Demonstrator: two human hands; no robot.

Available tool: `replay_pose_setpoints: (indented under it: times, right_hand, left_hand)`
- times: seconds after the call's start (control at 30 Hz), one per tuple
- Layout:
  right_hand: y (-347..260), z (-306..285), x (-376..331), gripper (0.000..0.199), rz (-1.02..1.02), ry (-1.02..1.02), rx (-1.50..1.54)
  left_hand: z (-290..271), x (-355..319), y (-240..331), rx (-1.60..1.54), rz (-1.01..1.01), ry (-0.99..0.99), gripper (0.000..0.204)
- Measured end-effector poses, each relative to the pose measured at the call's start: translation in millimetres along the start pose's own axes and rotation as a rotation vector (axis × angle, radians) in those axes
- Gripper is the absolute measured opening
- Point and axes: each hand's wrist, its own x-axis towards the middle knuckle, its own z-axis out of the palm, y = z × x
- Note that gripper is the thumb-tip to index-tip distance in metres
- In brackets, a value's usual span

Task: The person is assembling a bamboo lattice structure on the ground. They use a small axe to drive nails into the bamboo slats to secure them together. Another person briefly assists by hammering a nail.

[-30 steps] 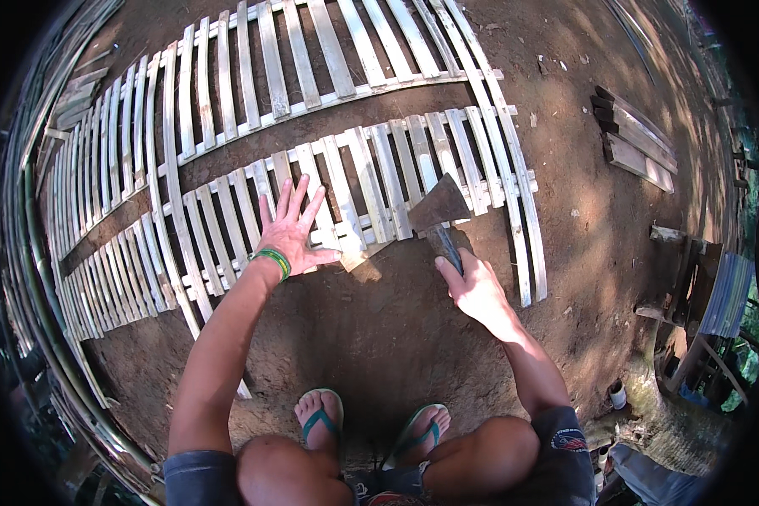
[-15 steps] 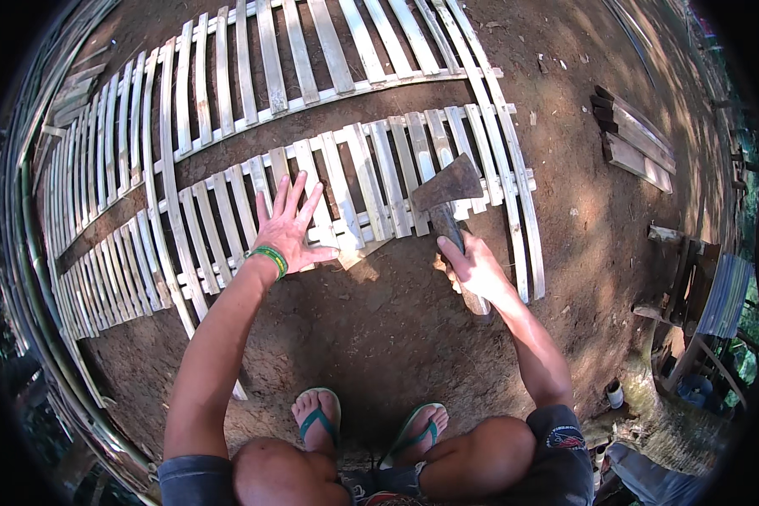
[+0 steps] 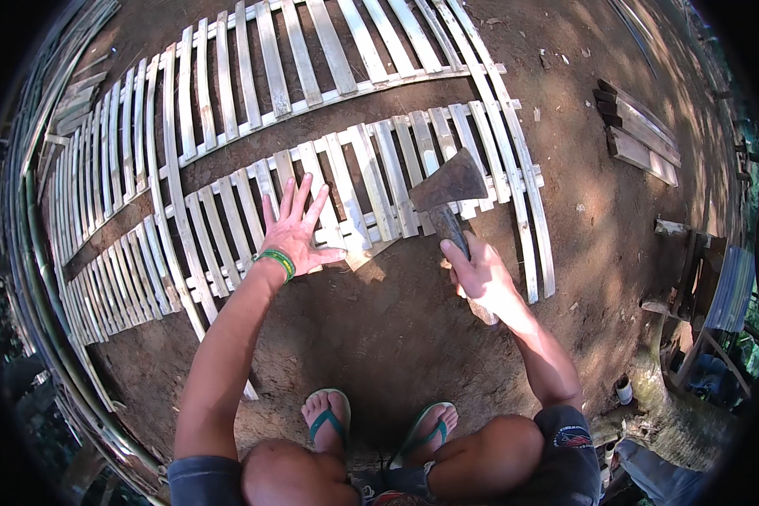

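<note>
Left hand (image 3: 299, 232) flat on slats (image 3: 371, 181), right hand (image 3: 481, 274) raising hatchet (image 3: 449, 190)

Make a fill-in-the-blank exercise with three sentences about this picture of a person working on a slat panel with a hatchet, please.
1. The right hand grips the handle of a rusty brown ____ with a broad metal head.
2. The left hand lies flat, fingers spread, on the pale bamboo slat panel, and a ____ band circles its wrist.
3. The panel rests on bare brown ____, and the person's feet wear green flip-flops.

Missing words: hatchet; green; soil
</note>
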Motion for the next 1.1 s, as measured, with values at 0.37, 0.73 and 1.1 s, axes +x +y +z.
replay_pose_setpoints:
  times: [0.37,0.73,1.1]
  right_hand:
    - [8,-16,4,0.036,-0.141,0.223,0.349]
    - [1,-27,5,0.039,-0.079,-0.016,0.268]
    - [52,13,-17,0.033,-0.136,0.074,-0.271]
  left_hand:
    - [4,2,-2,0.012,0.016,0.040,0.140]
    - [7,1,-7,0.018,0.018,0.059,0.140]
    - [9,6,-4,-0.004,0.020,0.032,0.140]
